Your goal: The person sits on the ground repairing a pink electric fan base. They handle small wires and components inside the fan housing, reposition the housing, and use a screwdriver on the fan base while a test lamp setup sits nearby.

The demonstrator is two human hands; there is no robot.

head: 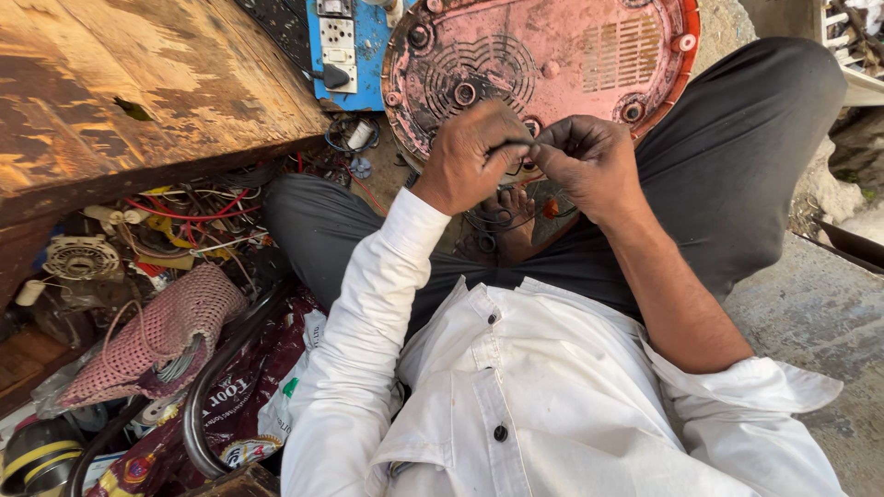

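Left hand [471, 155] and right hand [582, 158] both pinch a thin black wire [512, 145], centre, near the pink base [552, 55]. Risk: over-twisting could snap it, or it slips free.

1. There is a single view, from a camera worn on the person's head, looking steeply down over the chest of the white buttoned shirt [543, 387] into the lap.
2. It faces forward and down: the crossed legs in dark grey trousers [737, 156] fill the middle, and the round pink plastic appliance base [552, 55] lies at the top edge, farthest off.
3. The view is close; the left hand [471, 156] and right hand [589, 161] meet near the centre.
4. At the left edge it takes in the worn wooden board [138, 83].
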